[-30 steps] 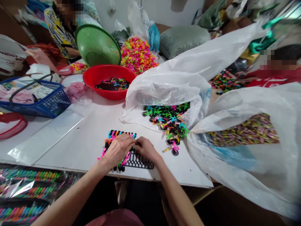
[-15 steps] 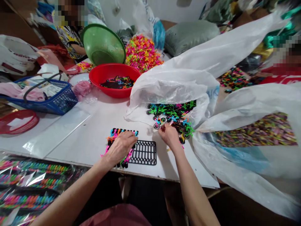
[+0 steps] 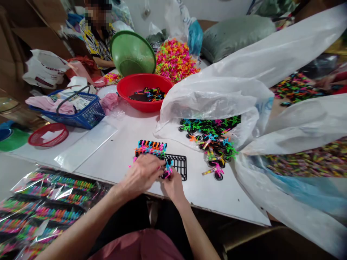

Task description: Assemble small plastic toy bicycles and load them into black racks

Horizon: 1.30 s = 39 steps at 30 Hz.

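A black plastic grid rack [image 3: 182,167] lies near the table's front edge, its left part filled with rows of small colourful toy bicycles [image 3: 151,145]. My right hand [image 3: 175,187] pinches a blue and pink toy bicycle [image 3: 168,167] over the rack. Beside it, my left hand [image 3: 145,171] covers the filled part, fingers curled and fingertips close to the held bicycle's black wheels; what they grip is hidden. To the right, a heap of loose toy bicycles [image 3: 211,124] spills from a white plastic bag [image 3: 206,95]. One pink bicycle [image 3: 217,169] lies apart at the heap's near end.
Behind stand a red basin [image 3: 130,99] with dark parts, a green basin [image 3: 132,54] tilted up, and a bright parts pile [image 3: 176,61]. A blue basket [image 3: 92,113] and red tray [image 3: 61,137] sit left. Packed bicycles [image 3: 54,206] lie lower left. A person [image 3: 99,43] sits beyond.
My right hand has moved left from the loose heap to the rack, bringing a toy bicycle. My left hand stays over the filled rows. The view has shifted left.
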### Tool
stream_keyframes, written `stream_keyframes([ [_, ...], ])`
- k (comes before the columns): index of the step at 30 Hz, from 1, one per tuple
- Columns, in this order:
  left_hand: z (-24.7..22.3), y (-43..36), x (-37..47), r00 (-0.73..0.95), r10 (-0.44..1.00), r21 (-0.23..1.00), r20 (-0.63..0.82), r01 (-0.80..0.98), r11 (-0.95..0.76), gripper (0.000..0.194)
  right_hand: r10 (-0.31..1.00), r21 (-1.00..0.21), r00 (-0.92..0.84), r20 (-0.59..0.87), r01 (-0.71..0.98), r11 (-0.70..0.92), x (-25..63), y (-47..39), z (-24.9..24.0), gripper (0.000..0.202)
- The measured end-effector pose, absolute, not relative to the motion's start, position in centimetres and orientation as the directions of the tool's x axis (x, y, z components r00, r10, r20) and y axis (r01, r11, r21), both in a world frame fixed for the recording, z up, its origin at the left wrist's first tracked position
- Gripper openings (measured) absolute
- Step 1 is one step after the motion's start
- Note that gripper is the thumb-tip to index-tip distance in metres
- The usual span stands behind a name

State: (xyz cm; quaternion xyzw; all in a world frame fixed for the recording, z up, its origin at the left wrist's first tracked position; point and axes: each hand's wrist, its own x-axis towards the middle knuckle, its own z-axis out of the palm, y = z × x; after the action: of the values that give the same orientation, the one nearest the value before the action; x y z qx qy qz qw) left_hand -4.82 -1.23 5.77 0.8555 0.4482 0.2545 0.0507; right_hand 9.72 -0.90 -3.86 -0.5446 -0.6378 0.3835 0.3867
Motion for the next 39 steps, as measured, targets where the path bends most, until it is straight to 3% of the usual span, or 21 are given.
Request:
stream_keyframes([
  [2, 5.2, -2.5, -4.7, 0.539, 0.780, 0.309, 0.317, 0.719, -0.623, 0.025, 0.984, -0.866, -0.129, 0.119, 0.472, 0.167, 9.8, -1.1, -4.0, 0.014],
  [5, 4.2, -2.9, -4.2, 0.508, 0.810, 0.283, 0.294, 0.763, -0.581, 0.024, 0.972, -0.823, -0.166, 0.164, 0.520, 0.228, 10.0, -1.4, -4.2, 0.021],
  [13, 4.0, -1.9, -3.1, 0.478, 0.836, 0.200, 0.267, 0.822, -0.534, 0.024, 0.969, -0.797, -0.219, 0.112, 0.563, 0.220, 10.3, -1.3, -3.9, 0.019],
  [17, 4.1, -2.2, -3.2, 0.448, 0.843, 0.266, 0.297, 0.809, -0.524, 0.032, 0.957, -0.791, -0.263, 0.121, 0.557, 0.254, 10.4, -1.2, -3.7, 0.017],
  [20, 4.4, -2.1, -3.4, 0.494, 0.825, 0.302, 0.275, 0.770, -0.562, 0.021, 0.957, -0.771, -0.271, 0.104, 0.586, 0.250, 10.3, -1.0, -3.7, 0.018],
  [28, 4.6, -2.6, -2.3, 0.474, 0.824, 0.101, 0.311, 0.845, -0.525, 0.022, 0.944, -0.650, -0.315, 0.097, 0.698, 0.300, 10.0, -1.3, -3.3, 0.022],
  [34, 3.8, -3.1, -3.1, 0.460, 0.809, 0.242, 0.365, 0.792, -0.560, 0.019, 0.940, -0.484, -0.340, 0.028, 0.818, 0.310, 10.0, -1.5, -3.0, 0.019],
  [39, 3.7, -2.8, -3.7, 0.511, 0.798, 0.274, 0.318, 0.757, -0.594, 0.020, 0.916, -0.447, -0.401, -0.007, 0.821, 0.355, 9.6, -0.9, -2.8, 0.018],
])
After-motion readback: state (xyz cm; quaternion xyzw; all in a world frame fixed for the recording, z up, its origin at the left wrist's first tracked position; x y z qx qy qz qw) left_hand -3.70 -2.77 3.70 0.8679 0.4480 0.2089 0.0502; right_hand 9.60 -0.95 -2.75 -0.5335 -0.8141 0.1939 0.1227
